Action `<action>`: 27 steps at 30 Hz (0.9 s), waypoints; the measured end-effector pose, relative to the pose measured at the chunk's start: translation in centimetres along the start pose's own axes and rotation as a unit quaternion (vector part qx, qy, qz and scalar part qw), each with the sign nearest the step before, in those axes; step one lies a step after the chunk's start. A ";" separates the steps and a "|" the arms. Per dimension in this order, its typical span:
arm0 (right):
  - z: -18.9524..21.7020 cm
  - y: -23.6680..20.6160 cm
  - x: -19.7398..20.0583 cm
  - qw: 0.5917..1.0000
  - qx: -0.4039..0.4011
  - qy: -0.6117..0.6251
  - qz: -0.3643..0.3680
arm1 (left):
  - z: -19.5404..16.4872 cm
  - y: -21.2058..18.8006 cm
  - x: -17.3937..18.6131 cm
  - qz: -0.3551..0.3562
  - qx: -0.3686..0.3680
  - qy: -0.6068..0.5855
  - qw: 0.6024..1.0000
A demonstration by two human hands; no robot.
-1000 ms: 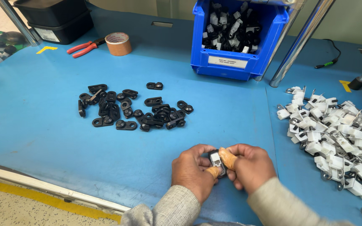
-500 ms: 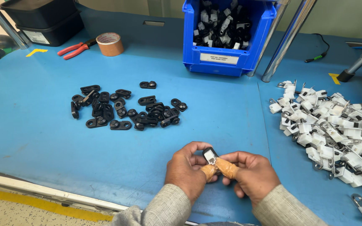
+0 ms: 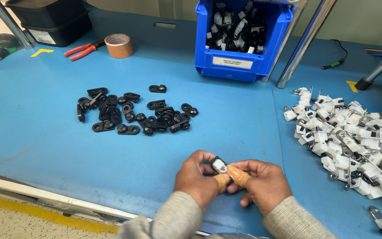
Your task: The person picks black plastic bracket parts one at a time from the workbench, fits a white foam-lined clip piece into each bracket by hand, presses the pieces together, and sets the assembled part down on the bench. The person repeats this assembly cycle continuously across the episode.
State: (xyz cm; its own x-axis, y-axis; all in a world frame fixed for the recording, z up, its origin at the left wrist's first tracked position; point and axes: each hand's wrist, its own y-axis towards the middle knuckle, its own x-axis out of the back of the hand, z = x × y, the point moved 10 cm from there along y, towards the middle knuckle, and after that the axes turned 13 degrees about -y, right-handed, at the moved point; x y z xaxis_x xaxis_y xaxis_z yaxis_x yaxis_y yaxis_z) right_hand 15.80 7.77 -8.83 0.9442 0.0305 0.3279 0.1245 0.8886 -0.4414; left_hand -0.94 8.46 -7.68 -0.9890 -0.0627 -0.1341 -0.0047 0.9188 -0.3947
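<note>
The blue bench (image 3: 45, 141) fills the view, widest thing here. At the back sits a blue bin (image 3: 244, 48) with a white rectangular label on its front wall, heaped with black-and-white parts too tangled to count. Far left corner, two black trays (image 3: 49, 20) stacked, a white label on the lower one's side; a yellow angle mark (image 3: 42, 52) is stuck on the bench just before them, and another yellow mark (image 3: 352, 86) shows at the right. Two slanted metal poles (image 3: 299, 48) rise beside the bin.

To the right, a big heap of white clips (image 3: 350, 137) with metal loops, dozens, too many to count. Centre-left, a scatter of black links (image 3: 133, 113), roughly thirty, one pair lying apart at the top. One roll of brown tape (image 3: 118, 45), and just beside it one pair of red-handled pliers (image 3: 82, 48).

Now the hands, low at the near edge: the left hand (image 3: 195, 181) and right hand (image 3: 264, 186) are pressed together, both thumbs in tan finger covers (image 3: 237, 175), pinching one small black-and-white part (image 3: 219, 165) between them, raised just above the bench. Sleeves are beige knit, wrists angled inward.
</note>
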 end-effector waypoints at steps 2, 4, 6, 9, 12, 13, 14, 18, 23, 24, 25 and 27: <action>0.3 0.1 0.3 1.000 -0.008 -0.015 0.012 | -1.2 0.4 0.0 0.049 -0.021 0.066 0.996; 1.7 0.1 1.0 0.992 0.042 -0.114 0.010 | -1.7 0.8 0.3 0.084 -0.006 0.117 0.990; 3.2 0.1 1.4 0.974 0.098 -0.203 -0.002 | -1.2 0.9 0.4 0.110 0.044 0.155 0.981; 4.5 0.7 2.1 0.970 0.147 -0.190 -0.031 | -1.9 0.7 -0.1 0.107 0.010 0.104 0.989; 3.2 2.1 2.5 0.996 0.083 0.031 -0.032 | 0.3 -0.1 -1.1 0.082 0.139 -0.251 0.954; 2.3 2.2 2.3 0.996 0.047 0.065 -0.026 | 0.7 -0.4 -1.5 0.083 0.157 -0.266 0.948; 1.4 2.2 2.1 0.995 0.012 0.099 -0.022 | 1.1 -0.7 -1.8 0.085 0.176 -0.280 0.940; 0.2 1.8 1.1 0.991 -0.017 0.132 -0.002 | 0.8 -1.2 -2.2 0.089 0.182 -0.306 0.930; -0.7 2.2 -0.2 0.979 -0.066 0.183 0.053 | 0.3 -1.4 -2.9 0.099 0.171 -0.291 0.936; -0.4 2.3 -0.3 0.980 -0.053 0.186 0.053 | 0.3 -1.5 -3.0 0.097 0.171 -0.295 0.935; -0.2 2.5 -0.3 0.980 -0.041 0.188 0.053 | 0.3 -1.4 -2.8 0.078 0.164 -0.281 0.942; -0.1 2.8 -0.1 0.981 -0.028 0.191 0.016 | 0.3 -1.2 -2.4 0.040 0.148 -0.252 0.955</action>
State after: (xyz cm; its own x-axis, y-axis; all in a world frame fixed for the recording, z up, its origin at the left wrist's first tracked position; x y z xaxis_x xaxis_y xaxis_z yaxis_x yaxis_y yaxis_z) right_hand 16.06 10.21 -10.20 0.9920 -0.1250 -0.0185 0.0995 0.8629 -0.4954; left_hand 1.49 7.40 -7.19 -0.7866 -0.2448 -0.5668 0.1841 0.7832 -0.5938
